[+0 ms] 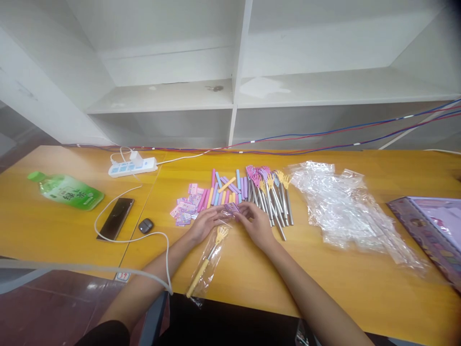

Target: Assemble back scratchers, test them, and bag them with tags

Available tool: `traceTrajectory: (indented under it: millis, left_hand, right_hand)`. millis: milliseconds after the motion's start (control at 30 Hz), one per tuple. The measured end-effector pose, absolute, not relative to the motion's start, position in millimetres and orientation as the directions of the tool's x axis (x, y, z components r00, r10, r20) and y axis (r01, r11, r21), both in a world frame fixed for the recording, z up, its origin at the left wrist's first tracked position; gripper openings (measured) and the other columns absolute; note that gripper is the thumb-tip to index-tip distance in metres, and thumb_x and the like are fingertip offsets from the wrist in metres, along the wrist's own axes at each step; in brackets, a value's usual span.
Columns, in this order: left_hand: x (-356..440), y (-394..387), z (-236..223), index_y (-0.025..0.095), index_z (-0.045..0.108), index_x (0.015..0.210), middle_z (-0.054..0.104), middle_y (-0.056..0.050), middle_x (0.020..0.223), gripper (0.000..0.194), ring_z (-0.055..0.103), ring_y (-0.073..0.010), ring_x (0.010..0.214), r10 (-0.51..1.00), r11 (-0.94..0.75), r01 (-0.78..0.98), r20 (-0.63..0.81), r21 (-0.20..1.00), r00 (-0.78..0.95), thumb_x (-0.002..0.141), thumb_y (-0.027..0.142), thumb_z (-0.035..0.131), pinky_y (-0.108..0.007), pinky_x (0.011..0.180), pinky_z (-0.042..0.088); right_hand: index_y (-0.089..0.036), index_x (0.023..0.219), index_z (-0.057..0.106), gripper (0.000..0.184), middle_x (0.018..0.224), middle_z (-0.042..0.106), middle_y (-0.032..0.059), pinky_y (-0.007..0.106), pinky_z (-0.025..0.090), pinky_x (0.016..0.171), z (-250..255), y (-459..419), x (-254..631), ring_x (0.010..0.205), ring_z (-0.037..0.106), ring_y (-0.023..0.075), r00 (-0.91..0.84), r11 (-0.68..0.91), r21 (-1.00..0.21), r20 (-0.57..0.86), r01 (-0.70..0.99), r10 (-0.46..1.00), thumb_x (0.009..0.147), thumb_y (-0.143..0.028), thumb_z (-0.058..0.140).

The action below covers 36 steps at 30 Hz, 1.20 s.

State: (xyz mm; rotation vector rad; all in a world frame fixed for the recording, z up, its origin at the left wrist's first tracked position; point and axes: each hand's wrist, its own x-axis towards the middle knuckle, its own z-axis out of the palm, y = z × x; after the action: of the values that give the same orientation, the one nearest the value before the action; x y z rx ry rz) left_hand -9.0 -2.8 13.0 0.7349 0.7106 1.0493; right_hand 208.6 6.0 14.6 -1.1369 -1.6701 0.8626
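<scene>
Between my hands is a small purple printed card, folded or bent. My left hand pinches its left side, and my right hand grips the right side with thumb and fingers. Just below them a yellow back scratcher lies in a clear plastic bag, its hand-shaped head toward my hands. Beyond my left hand is a loose pile of similar printed cards. Coloured handle tubes lie past my fingertips. Several metal back scratcher rods with pink, yellow and blue heads lie beside my right hand.
A heap of clear plastic bags spreads to the right, near an open purple box. On the left are a green bottle, a phone, a black earphone case, a power strip and a white cable.
</scene>
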Motion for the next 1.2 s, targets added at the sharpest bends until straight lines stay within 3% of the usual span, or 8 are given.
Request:
traceTrajectory:
  millis: [133, 267, 433, 733, 900, 1200]
  left_hand:
    - [-11.6, -2.2, 14.6, 0.01, 0.076, 0.121, 0.077, -0.02, 0.119, 0.041, 0.071, -0.0361, 0.114, 0.913, 0.375, -0.552, -0.192, 0.745, 0.361, 0.091, 0.035, 0.066, -0.054, 0.105, 0.05]
    - [-12.0, -3.8, 19.4, 0.009, 0.075, 0.123, 0.078, -0.02, 0.113, 0.042, 0.072, -0.0357, 0.11, 0.9, 0.393, -0.586, -0.168, 0.708, 0.402, 0.093, 0.034, 0.062, -0.057, 0.103, 0.051]
    - [-10.7, -5.3, 22.4, 0.011, 0.076, 0.121, 0.076, -0.018, 0.119, 0.038, 0.071, -0.0341, 0.11, 0.901, 0.404, -0.604, -0.184, 0.687, 0.393, 0.093, 0.031, 0.061, -0.058, 0.101, 0.054]
    - [-11.6, -4.9, 20.9, 0.012, 0.074, 0.129, 0.074, -0.019, 0.12, 0.043, 0.067, -0.0331, 0.112, 0.903, 0.386, -0.59, -0.158, 0.709, 0.401, 0.094, 0.03, 0.057, -0.059, 0.1, 0.054]
    - [-9.7, -5.6, 25.2, 0.012, 0.073, 0.13, 0.07, -0.019, 0.132, 0.044, 0.067, -0.0343, 0.113, 0.895, 0.389, -0.58, -0.146, 0.716, 0.421, 0.093, 0.033, 0.06, -0.056, 0.098, 0.055]
    - [-6.8, -6.8, 26.6, 0.015, 0.073, 0.131, 0.062, -0.018, 0.148, 0.046, 0.057, -0.0376, 0.135, 0.899, 0.375, -0.546, -0.15, 0.749, 0.411, 0.091, 0.035, 0.062, -0.051, 0.101, 0.053]
  right_hand:
    - [-0.024, 0.112, 0.06, 0.029, 0.084, 0.07, 0.0013, 0.033, 0.055, 0.066, 10.0, 5.6, 208.7, 0.068, 0.067, 0.0188, -0.136, 0.268, -0.933, 0.241, 0.239, 0.961, 0.098, -0.049, 0.068]
    - [-0.024, 0.115, 0.061, 0.027, 0.084, 0.071, 0.0019, 0.035, 0.055, 0.068, 11.7, 5.5, 210.0, 0.07, 0.067, 0.0199, -0.169, 0.291, -0.91, 0.25, 0.295, 0.953, 0.099, -0.046, 0.066]
    - [-0.026, 0.118, 0.065, 0.021, 0.098, 0.073, 0.0045, 0.036, 0.055, 0.071, 15.7, 6.3, 212.8, 0.076, 0.067, 0.0204, -0.267, 0.369, -0.858, 0.285, 0.357, 0.921, 0.101, -0.039, 0.064]
    - [-0.025, 0.118, 0.065, 0.019, 0.096, 0.068, 0.0047, 0.036, 0.054, 0.074, 29.3, 5.6, 216.7, 0.077, 0.065, 0.02, -0.312, 0.413, -0.826, 0.304, 0.384, 0.9, 0.105, -0.036, 0.056]
    - [-0.025, 0.118, 0.068, 0.021, 0.097, 0.065, 0.0051, 0.035, 0.053, 0.076, 35.2, 3.2, 216.5, 0.08, 0.063, 0.0195, -0.345, 0.446, -0.811, 0.323, 0.38, 0.881, 0.106, -0.034, 0.053]
    - [-0.028, 0.12, 0.073, 0.026, 0.1, 0.062, 0.0071, 0.038, 0.054, 0.08, 29.3, 1.2, 213.4, 0.09, 0.062, 0.022, -0.379, 0.461, -0.814, 0.325, 0.355, 0.866, 0.106, -0.033, 0.051]
